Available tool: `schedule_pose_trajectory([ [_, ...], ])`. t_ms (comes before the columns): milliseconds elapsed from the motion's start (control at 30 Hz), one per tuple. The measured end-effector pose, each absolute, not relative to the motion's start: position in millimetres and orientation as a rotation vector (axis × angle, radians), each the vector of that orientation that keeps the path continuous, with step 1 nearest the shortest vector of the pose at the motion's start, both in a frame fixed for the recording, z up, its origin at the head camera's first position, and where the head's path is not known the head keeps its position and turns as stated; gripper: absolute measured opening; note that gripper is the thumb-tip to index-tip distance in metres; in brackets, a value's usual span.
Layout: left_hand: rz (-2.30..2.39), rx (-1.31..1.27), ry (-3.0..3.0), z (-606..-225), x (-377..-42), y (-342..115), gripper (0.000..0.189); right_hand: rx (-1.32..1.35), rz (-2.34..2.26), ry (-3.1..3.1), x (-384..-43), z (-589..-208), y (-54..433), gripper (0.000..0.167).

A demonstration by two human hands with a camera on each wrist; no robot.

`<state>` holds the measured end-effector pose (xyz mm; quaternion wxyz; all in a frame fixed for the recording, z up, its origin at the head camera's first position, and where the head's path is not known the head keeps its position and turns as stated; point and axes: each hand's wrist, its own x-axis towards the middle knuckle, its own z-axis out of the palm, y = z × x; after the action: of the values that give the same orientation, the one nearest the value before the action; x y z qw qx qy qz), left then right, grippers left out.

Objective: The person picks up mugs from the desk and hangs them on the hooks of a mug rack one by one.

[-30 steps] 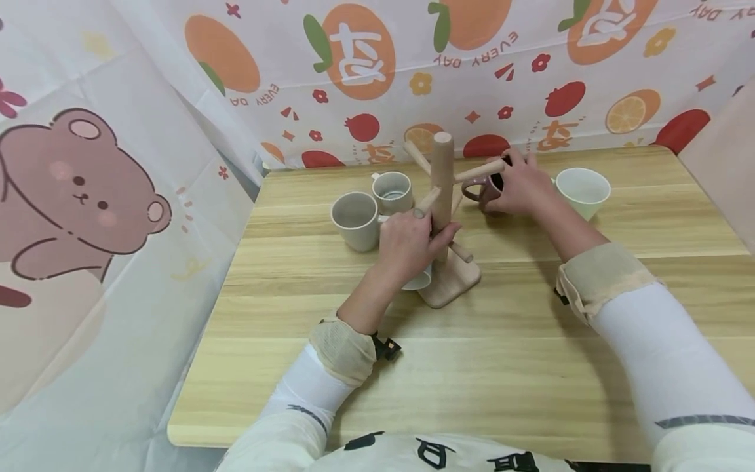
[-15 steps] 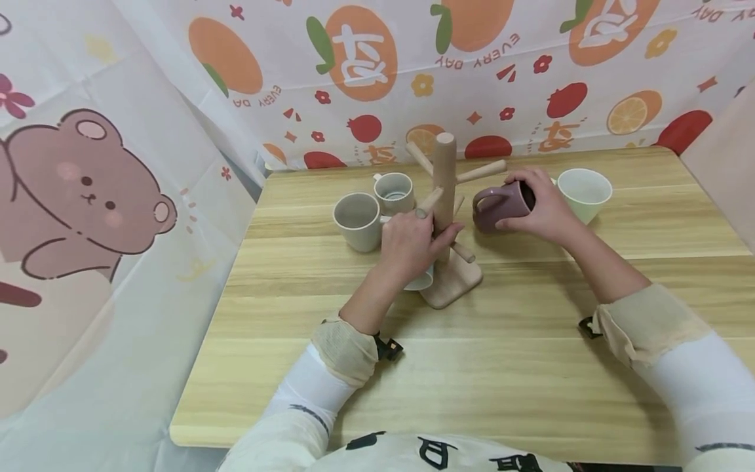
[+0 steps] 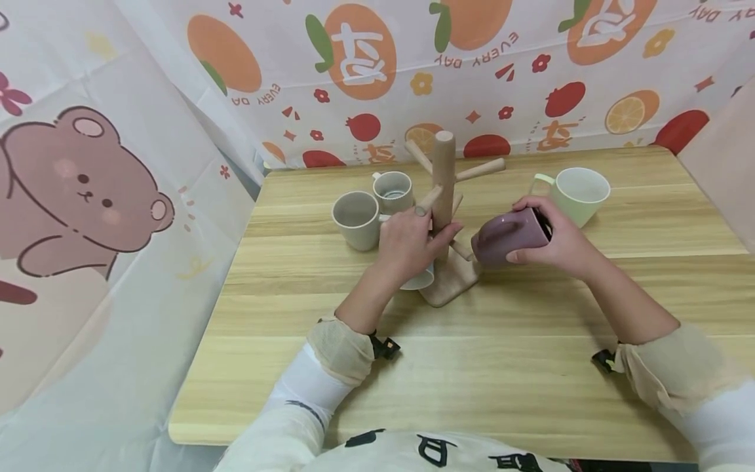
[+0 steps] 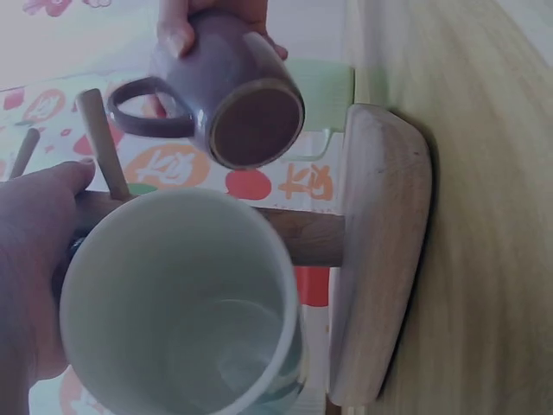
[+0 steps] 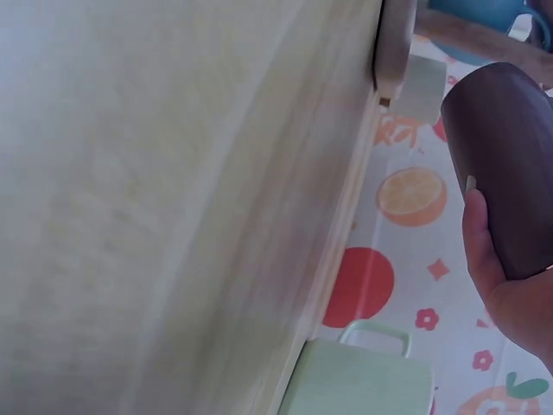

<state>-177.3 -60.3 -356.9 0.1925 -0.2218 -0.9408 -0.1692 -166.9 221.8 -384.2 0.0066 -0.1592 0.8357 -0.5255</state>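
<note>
The left hand [image 3: 407, 244] grips the post of a wooden mug tree [image 3: 444, 177], with the thumb across it. Below that hand, a mug with a pale inside [image 3: 417, 280] sits on the mug tree, mostly hidden in the head view; its mouth faces the left wrist camera. The right hand [image 3: 563, 241] holds a purple mug [image 3: 507, 240] around its rim end, to the right of the post. This mug is tilted, base toward the tree and handle upward, close to a low peg [image 3: 462, 250]. In the left wrist view, the purple mug's base [image 4: 257, 124] shows.
Left of the tree stand a grey-white mug [image 3: 356, 221] and a smaller white mug [image 3: 393, 190]. A pale green mug [image 3: 580, 195] stands at the right, behind the right hand. A printed cloth [image 3: 448, 78] hangs behind the wooden table [image 3: 283, 288].
The right hand has brought the purple mug from behind the upper right peg toward the person and lower, turning its handle upward. The left hand stays on the post.
</note>
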Motion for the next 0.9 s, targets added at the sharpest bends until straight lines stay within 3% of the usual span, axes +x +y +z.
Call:
schedule_pose_trajectory([
  [67,-0.524,-0.627,-2.676,-354,-176,-62,0.064,-0.537,-1.670,2.597,-160,-383,221,0.078],
  [267,-0.647,-0.723,-2.616,-350,-166,-71,0.060,-0.632,-1.698,2.563,-141,-382,220,0.078],
  [400,-0.674,-0.794,-2.545,-349,-157,-76,0.068,-0.644,-1.683,2.568,-131,-385,219,0.077],
  [900,-0.937,-0.886,-1.896,-357,-118,-75,0.046,-0.664,-1.874,2.349,-108,-380,210,0.074],
])
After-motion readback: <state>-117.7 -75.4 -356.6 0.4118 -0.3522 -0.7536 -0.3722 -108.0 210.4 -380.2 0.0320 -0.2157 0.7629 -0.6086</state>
